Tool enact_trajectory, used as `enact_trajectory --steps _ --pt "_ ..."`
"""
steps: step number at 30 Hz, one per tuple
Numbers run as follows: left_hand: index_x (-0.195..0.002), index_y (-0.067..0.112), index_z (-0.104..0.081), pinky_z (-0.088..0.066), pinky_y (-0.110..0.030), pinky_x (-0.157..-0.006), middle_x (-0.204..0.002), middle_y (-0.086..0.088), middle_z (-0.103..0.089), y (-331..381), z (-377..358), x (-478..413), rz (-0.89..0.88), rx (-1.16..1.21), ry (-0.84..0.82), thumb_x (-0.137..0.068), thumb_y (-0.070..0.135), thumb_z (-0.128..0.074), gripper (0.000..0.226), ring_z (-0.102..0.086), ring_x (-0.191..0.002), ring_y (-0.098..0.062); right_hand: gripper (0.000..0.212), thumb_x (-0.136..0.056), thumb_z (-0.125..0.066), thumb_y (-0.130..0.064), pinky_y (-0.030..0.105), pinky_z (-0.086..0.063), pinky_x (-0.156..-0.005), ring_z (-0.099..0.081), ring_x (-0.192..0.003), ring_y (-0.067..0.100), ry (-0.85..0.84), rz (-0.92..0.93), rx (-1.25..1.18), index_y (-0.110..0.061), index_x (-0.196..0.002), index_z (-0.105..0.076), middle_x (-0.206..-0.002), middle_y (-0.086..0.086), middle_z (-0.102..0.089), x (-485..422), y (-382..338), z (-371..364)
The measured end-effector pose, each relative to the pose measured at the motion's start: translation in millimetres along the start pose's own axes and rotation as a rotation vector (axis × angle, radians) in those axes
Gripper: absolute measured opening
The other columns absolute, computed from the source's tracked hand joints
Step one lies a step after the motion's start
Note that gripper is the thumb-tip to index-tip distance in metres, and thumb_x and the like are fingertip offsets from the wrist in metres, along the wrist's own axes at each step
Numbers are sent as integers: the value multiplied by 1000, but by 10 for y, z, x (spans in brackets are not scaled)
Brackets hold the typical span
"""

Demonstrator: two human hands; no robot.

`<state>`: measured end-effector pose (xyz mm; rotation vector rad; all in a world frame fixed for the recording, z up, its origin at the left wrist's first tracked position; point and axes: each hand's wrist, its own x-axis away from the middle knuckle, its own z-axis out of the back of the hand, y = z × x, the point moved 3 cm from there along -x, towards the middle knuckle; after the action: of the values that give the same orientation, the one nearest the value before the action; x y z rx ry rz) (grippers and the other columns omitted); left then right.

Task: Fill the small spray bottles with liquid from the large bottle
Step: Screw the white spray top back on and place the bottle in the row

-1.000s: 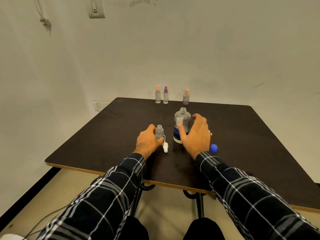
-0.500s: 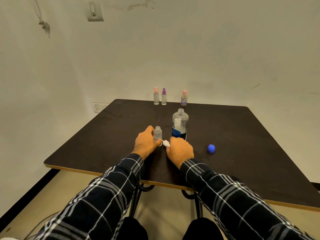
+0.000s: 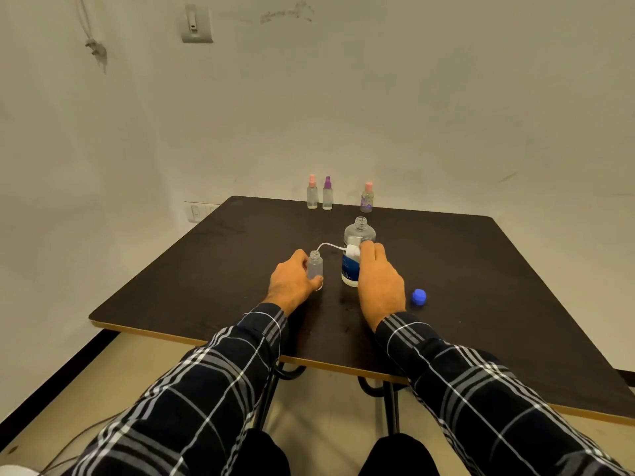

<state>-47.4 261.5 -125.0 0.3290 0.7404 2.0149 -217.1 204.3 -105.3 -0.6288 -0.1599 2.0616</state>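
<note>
Left hand [image 3: 292, 284] fingers wrap the small clear uncapped spray bottle [image 3: 315, 266]; right hand [image 3: 379, 285] fingers pinch the white tubed pump head [image 3: 353, 250].

Left hand [image 3: 292, 281] grips bottle [image 3: 315, 266]; right hand [image 3: 378, 280] pinches sprayer [image 3: 352, 250].

A plain indoor room: scuffed cream wall [image 3: 412, 97], switch plate [image 3: 196, 24], dark table [image 3: 481, 269]

Uncapped small spray bottle [image 3: 315, 266] stands upright beside the open large bottle [image 3: 358, 235], white spray head [image 3: 352, 250] held above.
</note>
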Motion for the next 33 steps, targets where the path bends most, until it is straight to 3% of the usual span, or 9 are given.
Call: enact_trajectory --steps 6,14,25,29,33 --pt "-111 23 -48 -53 -35 -85 -118 -6 -65 -2 2 5 -7 6 3 -87 35 -75 38 -63 -104 -23 46 -93 -65 -13 37 -57 -75 -63 -98 22 61 -4 0 -17 -131 -40 -128 8 -51 -9 105 39" --pt "-112 23 -49 -55 -36 -86 -118 -6 -64 -3 8 13 -8 2 -1 -87 36 -75 38 -63 -103 -22 42 -93 -65 -14 35 -54 -73 -65 -93 20 66 -7 -42 -18 -126 -39 -118 8 -59 -56 172 55" --pt "-112 23 -49 -57 -40 -87 -118 -6 -65 3 -3 0 1 -8 -2 -86 36 -76 40 -63 -102 -23 57 -82 -77 -12 37 -57 -72 -61 -98 22 55 205 81 -21 -127 -42 -131 6 -49 -60 71 49" --pt "-105 24 -48 -51 -31 -73 -112 -3 -65 -1 -15 -1 -8 3 19 -85 35 -76 36 -63 -96 -21 55 -86 -72 -9 38 -58 -70 -62 -96 24 71 271 88 -21 -132 -44 -130 6 -52 -108 -48 61" --pt "-102 23 -48 -49 -32 -72 -103 -2 -65 -1 -20 -5 -7 11 30 -85 34 -76 35 -63 -91 -21 52 -91 -63 -6 46 -58 -80 -63 -103 27 78 283 42 -23 -138 -48 -136 3 -51 -199 -132 61"
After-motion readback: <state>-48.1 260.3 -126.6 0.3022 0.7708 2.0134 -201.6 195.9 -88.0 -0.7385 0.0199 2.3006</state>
